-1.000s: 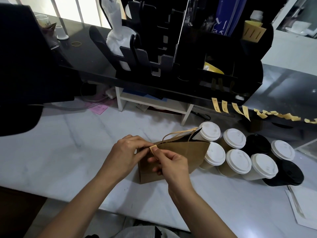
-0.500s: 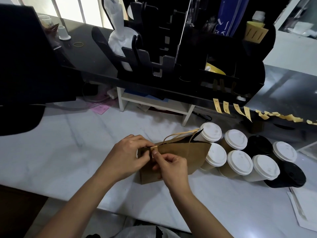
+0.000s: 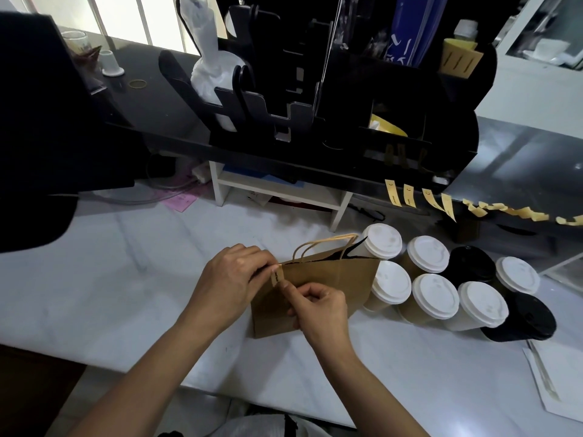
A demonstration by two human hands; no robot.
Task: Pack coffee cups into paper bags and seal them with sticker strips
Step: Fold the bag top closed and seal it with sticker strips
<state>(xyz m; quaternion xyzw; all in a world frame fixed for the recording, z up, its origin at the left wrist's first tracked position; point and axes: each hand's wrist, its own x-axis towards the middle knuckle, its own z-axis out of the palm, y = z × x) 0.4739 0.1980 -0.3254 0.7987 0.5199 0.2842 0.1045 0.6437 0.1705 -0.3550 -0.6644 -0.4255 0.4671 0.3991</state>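
Paper bag [image 3: 331,285] stands upright on the white desk [image 3: 110,279], brown, twine handles [image 3: 325,244] sticking up at the top, mouth slightly open at the right end. Sticker strip [image 3: 277,276] sits folded over the bag's top left corner. Left hand [image 3: 230,279] fingers curled, pinching the bag's top edge at that corner, touching the strip. Right hand [image 3: 318,307] fingers curled, thumb and forefinger pinching the lower end of the strip against the bag's front. Coffee cups [image 3: 432,298] just right of the bag, grouped in two rows; nearest white-lidded ones touch the bag's right edge. Most have white lids, two have black lids [image 3: 523,316]. Cannot tell if a cup is inside the bag. More yellow sticker strips [image 3: 410,195] hang in a row from the edge of the black shelf [image 3: 284,159] behind the cups, well apart from the bag. Black organizer rack [image 3: 315,74] on the shelf, holding a white plastic sleeve [image 3: 208,67]. Small white stand [image 3: 277,190] under the shelf. Pink paper [image 3: 181,201] on desk, far left. White paper [image 3: 561,373] at right desk edge.
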